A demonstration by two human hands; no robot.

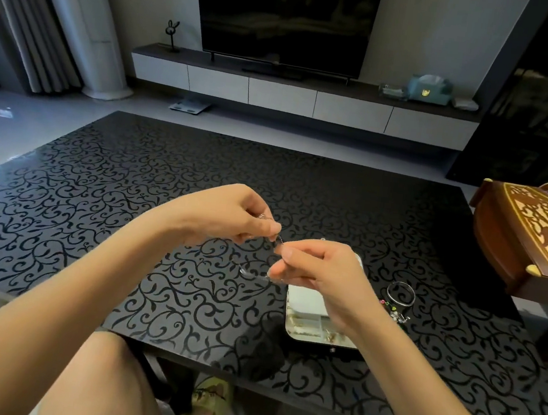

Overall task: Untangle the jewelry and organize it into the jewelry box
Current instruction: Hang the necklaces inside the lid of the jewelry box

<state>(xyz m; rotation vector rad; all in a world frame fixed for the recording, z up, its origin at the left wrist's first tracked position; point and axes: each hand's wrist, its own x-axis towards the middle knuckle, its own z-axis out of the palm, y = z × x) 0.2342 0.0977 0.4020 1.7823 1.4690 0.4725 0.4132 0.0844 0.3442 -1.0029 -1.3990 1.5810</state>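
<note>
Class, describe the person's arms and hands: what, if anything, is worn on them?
The left hand and right hand wear no gloves. Both forearms are bare, with no sleeves in view, and neither wrist shows a watch or bracelet.

The black tabletop [96, 185] is glossy, its scroll pattern duller. A thin silvery metal chain [250, 276] glints. Near the right edge lie a round polished metal bangle [402, 283] and a smooth white jewelry box [302, 302].

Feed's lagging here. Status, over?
Left hand and right hand both pinch a thin chain above the table. Jewelry box open below. Bangle beside it.
</note>
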